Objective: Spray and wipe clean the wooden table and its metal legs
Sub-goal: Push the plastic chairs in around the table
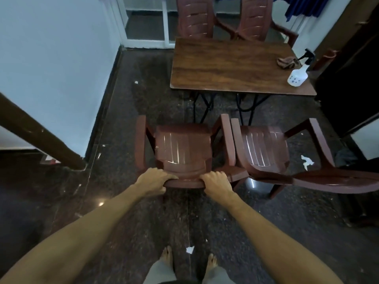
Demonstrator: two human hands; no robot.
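1. I am gripping the back rail of the near chair [182, 148] with both hands. The left hand [155, 179] and the right hand [215, 180] are each curling their fingers over its top edge.
2. The surface [225, 64] is standing just beyond this chair, with its legs [207, 107] showing beneath. The bottle [297, 75] and cloth [286, 62] are lying close together by its right edge, with neither hand near them.
3. I am reading this step as clearing the chair away to open access. Spraying and wiping look not yet begun.
4. I am planning to pull straight back with an even load on both hands, lifting slightly so the chair's feet are not catching on the floor [114, 124].
5. I am watching the right armrest, which is sitting just beside the second chair [264, 146] and could snag it.
6. I am also minding the bare feet [167, 257] directly behind the chair.
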